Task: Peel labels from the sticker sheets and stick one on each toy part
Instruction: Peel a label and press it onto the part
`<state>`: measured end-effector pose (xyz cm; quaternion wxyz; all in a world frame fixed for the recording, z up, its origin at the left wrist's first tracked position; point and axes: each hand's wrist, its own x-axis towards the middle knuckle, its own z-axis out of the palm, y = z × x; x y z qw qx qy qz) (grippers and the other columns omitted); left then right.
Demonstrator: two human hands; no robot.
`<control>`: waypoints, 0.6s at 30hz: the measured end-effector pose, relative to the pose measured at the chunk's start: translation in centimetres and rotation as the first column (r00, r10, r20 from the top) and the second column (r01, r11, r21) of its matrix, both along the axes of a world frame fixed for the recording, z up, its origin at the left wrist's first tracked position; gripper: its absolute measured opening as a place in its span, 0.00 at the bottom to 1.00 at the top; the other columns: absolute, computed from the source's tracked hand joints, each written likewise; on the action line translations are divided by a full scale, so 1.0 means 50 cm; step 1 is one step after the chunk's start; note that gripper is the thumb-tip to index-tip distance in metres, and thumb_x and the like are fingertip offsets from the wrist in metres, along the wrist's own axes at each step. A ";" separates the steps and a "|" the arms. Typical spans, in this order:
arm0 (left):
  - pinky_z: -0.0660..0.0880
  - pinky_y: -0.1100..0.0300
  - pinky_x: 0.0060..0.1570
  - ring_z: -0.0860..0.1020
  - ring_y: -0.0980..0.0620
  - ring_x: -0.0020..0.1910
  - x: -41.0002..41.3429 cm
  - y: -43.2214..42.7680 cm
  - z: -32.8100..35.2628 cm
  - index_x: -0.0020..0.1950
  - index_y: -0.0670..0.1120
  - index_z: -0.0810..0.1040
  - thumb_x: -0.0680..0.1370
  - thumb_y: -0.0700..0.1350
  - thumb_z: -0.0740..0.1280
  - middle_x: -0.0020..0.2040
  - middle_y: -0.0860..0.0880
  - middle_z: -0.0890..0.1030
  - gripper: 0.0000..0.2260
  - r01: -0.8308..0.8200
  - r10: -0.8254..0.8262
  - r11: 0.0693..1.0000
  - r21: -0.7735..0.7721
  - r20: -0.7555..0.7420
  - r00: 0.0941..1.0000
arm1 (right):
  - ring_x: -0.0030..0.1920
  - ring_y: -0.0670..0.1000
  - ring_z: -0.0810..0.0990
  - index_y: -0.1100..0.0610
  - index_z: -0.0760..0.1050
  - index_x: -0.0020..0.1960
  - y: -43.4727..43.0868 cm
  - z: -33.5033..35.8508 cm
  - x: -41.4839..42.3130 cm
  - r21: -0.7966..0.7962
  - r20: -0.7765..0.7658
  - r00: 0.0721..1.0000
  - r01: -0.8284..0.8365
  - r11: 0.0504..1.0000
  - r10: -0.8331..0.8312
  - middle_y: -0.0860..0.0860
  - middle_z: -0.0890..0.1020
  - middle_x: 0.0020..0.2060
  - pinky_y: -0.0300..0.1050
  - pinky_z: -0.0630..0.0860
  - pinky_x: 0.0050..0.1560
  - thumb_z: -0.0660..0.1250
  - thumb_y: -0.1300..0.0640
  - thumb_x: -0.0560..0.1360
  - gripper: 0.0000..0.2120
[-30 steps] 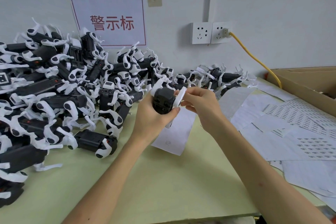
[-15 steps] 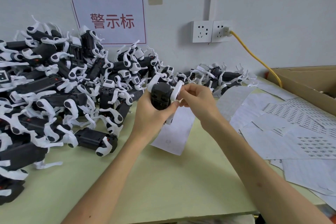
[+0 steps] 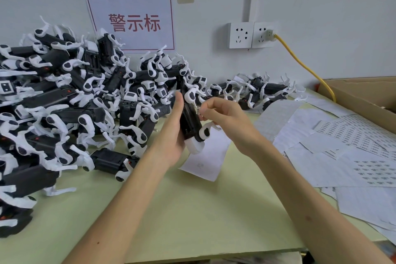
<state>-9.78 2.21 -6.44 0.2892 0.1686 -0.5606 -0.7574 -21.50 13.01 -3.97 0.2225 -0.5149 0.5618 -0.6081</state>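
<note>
The left hand (image 3: 171,135) is gripping a black-and-white toy part (image 3: 189,120) and holding it tilted above the worktop (image 3: 192,210). The right hand (image 3: 225,118) is pinching a small label (image 3: 198,110) (print too small to read) just at the part's side. Sticker sheets (image 3: 342,148) are lying right of the right hand, and a pile of toy parts (image 3: 75,103) left of the left hand.

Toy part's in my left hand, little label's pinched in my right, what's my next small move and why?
Probably press the small white label onto the black body of the black-and-white plastic toy part and smooth it flat. The right hand pinches the label right at the toy's side, and the left hand grips the toy steady.
</note>
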 end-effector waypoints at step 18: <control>0.79 0.51 0.56 0.83 0.47 0.59 0.001 0.017 0.007 0.63 0.45 0.83 0.73 0.71 0.60 0.63 0.39 0.83 0.34 -0.012 0.014 0.998 -0.064 0.027 1.000 | 0.39 0.48 0.74 0.56 0.75 0.46 -0.003 -0.005 0.001 0.011 -0.111 0.994 0.022 1.000 -0.021 0.46 0.76 0.34 0.43 0.72 0.46 0.63 0.59 0.83 0.08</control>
